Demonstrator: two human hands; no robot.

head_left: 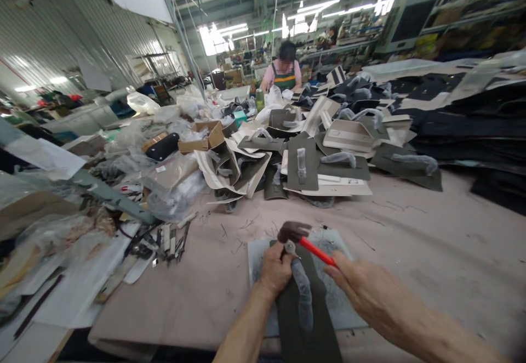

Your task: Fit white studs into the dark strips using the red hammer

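Observation:
My right hand (349,275) is closed around the red handle of a claw hammer (314,250). The hammer's dark head is just above my left hand (276,267), close to a metal punch (290,247). My left fingers pinch this punch, whose round silver top faces up; its lower end is hidden. Under both hands lies a dark grey-green panel (299,319) with a handle (303,291) wrapped in clear plastic. The panel rests on a pale, worn slab (337,291), and the left hand is at its far end, beside the wrapped handle.
Ahead lies a heap of similar panels (302,163) with wrapped handles. Dark flat pieces (472,122) are stacked at the right. Hand tools (170,242), plastic bags (175,187) and an open cardboard box (201,138) are at the left. A co-worker (283,69) sits across the table.

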